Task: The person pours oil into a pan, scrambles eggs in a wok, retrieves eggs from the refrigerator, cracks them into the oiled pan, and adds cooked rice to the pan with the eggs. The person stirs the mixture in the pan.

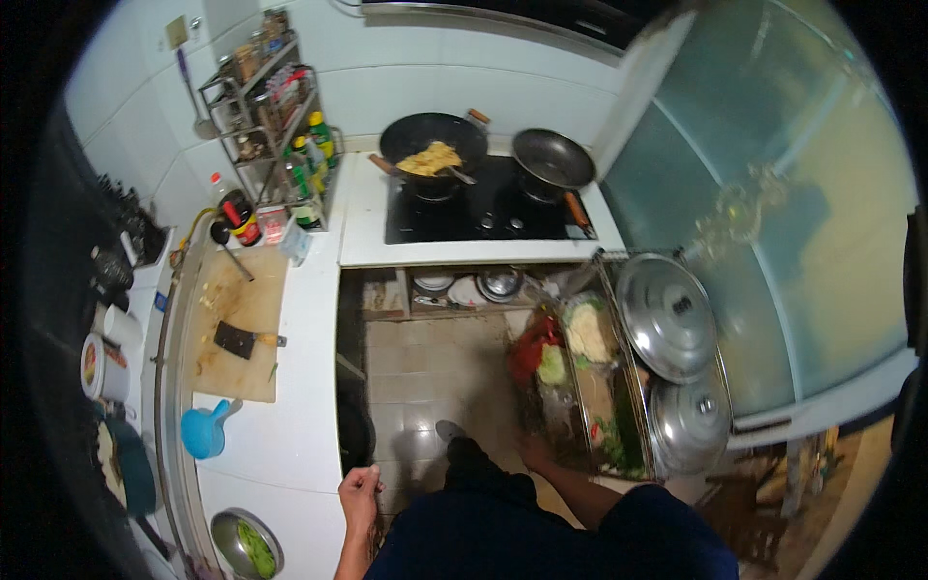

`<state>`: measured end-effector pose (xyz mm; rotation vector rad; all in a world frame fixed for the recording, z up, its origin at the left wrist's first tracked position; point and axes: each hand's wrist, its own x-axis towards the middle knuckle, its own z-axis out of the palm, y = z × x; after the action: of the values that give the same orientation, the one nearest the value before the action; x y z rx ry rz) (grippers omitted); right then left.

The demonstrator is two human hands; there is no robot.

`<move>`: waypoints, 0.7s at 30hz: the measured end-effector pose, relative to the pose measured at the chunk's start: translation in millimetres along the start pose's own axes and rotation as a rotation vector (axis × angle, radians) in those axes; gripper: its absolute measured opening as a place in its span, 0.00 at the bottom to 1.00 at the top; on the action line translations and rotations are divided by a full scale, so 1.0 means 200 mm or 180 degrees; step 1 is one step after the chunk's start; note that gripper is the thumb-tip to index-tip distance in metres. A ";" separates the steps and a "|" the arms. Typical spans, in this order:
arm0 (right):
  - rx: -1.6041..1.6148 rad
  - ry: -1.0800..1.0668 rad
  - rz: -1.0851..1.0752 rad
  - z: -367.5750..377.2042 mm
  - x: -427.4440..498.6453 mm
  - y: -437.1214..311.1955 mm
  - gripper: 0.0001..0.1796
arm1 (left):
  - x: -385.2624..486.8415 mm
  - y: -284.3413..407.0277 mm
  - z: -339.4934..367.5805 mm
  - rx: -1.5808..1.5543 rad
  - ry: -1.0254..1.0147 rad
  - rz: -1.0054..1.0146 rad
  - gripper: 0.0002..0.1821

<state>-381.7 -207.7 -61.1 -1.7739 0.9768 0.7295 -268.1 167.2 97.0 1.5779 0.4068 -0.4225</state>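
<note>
My left hand (360, 487) is loosely curled beside the white counter's edge; I cannot tell whether anything is in its fingers. Low beside the wire rack stands my right hand (535, 451), blurred, its fingers partly lost in shadow. Near it are a red plastic bag (535, 348) and a light green vegetable (552, 365). On the counter at left, a cleaver (234, 339) lies on a cutting board (250, 290), with a blue ladle (203, 433) below it. Green vegetable pieces (255, 551) are in a metal bowl (226, 535). A wok (406, 134) holds yellowish food (435, 158).
A frying pan (552, 159) sits on the black cooktop (471, 217). Large metal lids (663, 319) cover the rack (616, 348) at right, which holds cauliflower (589, 332). Bottles (235, 210) and a spice rack (268, 145) stand at back left. Tiled floor (406, 348) lies between counter and rack.
</note>
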 end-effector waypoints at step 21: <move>0.2633 0.1428 0.1832 1.29 -1.37 2.84 0.21 | -0.98 -0.84 1.07 0.2751 -0.3593 0.1007 0.11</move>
<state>-1024.0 -17.7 -190.5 -0.9237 1.8126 0.1730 -527.1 -38.6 40.7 1.8585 -0.9993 -1.2358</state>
